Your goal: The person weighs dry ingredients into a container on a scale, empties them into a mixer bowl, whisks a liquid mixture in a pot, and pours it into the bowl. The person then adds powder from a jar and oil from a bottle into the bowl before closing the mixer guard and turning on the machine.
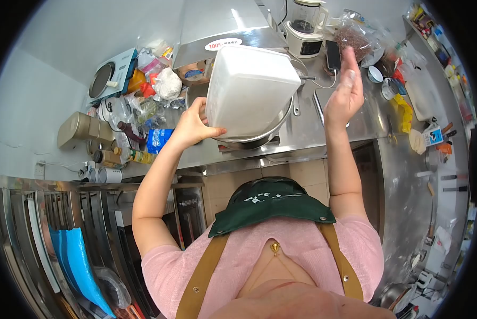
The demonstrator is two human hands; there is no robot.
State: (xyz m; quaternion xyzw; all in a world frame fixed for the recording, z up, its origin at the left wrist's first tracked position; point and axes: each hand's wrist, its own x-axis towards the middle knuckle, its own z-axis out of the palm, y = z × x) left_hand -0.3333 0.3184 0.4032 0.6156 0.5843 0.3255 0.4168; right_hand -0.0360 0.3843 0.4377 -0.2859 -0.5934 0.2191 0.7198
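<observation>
Left hand (196, 125) gripping its edge, I hold a white tub (251, 87) tilted over a metal pot (259, 141), upper center, contents hidden; my right hand (345, 100), upper right, is extended, empty.

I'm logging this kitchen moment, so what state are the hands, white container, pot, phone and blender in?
Left hand: gripping the white container
Right hand: open, raised, holding nothing visible
White container: tilted over the pot
Pot: partly covered by the container, contents unclear
Phone: screen dark
Blender: upright on the counter
</observation>
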